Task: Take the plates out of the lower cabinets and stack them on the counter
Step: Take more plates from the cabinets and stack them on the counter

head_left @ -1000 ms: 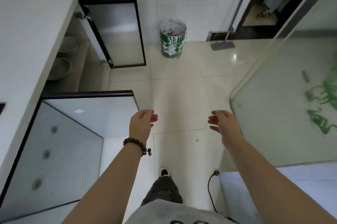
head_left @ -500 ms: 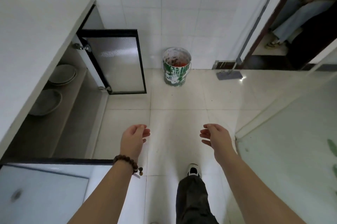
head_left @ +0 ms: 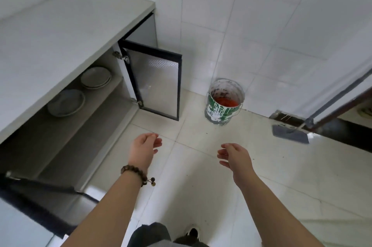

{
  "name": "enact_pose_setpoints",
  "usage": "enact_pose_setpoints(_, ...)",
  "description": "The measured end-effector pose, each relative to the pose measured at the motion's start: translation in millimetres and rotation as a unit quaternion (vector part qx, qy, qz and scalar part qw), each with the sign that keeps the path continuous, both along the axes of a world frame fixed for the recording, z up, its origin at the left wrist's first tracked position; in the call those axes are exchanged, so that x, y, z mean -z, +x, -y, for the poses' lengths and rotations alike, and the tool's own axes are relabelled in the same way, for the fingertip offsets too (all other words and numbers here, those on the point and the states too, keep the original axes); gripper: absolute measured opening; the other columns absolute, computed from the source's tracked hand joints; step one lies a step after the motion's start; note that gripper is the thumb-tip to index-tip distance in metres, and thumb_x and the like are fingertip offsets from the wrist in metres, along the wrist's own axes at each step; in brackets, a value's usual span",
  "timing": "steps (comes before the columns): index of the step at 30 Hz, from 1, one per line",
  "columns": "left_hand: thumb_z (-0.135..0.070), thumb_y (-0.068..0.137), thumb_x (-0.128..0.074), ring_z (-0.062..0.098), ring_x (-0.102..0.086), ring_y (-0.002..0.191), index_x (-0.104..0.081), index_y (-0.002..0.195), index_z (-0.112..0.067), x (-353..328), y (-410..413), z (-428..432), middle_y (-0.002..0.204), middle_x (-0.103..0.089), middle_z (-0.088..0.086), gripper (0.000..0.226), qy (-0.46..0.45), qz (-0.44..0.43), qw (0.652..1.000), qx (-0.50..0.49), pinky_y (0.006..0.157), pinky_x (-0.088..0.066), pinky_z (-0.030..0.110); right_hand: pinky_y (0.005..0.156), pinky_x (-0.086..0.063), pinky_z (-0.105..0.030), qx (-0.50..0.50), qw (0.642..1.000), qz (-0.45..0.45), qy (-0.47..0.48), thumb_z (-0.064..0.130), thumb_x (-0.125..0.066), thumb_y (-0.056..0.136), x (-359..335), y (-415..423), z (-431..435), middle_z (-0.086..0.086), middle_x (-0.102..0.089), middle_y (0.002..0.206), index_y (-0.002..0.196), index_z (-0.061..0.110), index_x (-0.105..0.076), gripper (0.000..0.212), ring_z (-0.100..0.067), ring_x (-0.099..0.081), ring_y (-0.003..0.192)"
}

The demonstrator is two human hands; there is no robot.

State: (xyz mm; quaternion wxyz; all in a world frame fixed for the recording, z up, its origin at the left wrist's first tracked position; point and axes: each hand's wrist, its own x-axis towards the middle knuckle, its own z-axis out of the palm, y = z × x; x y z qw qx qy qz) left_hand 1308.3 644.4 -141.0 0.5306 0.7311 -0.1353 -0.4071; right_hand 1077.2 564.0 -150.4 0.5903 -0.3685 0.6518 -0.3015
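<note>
View swung onto open cabinet; 2 grey ceramic plate stacks (head_left: pixel 80 91) now reachable. Left hand (head_left: pixel 144 151), right hand (head_left: pixel 235 156) loosely curled, empty.

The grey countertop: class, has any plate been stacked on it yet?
No: the grey countertop is bare, and both plate piles sit inside the open cabinet.
</note>
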Motion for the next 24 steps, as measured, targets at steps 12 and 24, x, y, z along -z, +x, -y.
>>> enact_pose_setpoints(12,-0.018,0.097,-0.048,0.019,-0.067,0.087,-0.065,0.091,-0.014,18,80,50,0.09,-0.07,0.007,0.019,0.015,0.009,0.986,-0.165,0.077,-0.053,0.032,0.075,-0.056,-0.038,-0.211,0.977,0.008,-0.006,0.011,-0.052,0.092,8,151,122,-0.009,-0.066,0.078,0.088,0.011,-0.064,0.013,-0.02,-0.064,0.072)
enact_pose_setpoints(24,-0.017,0.096,-0.048,0.019,-0.069,0.085,-0.066,0.089,-0.013,33,199,97,0.087,-0.072,0.006,0.02,0.018,-0.029,0.95,-0.311,0.077,-0.054,0.035,0.082,-0.055,-0.043,-0.387,0.922,-0.014,-0.024,0.012,-0.052,0.094,1,336,211,-0.011,-0.067,0.082,0.089,0.011,-0.063,0.012,-0.023,-0.065,0.078)
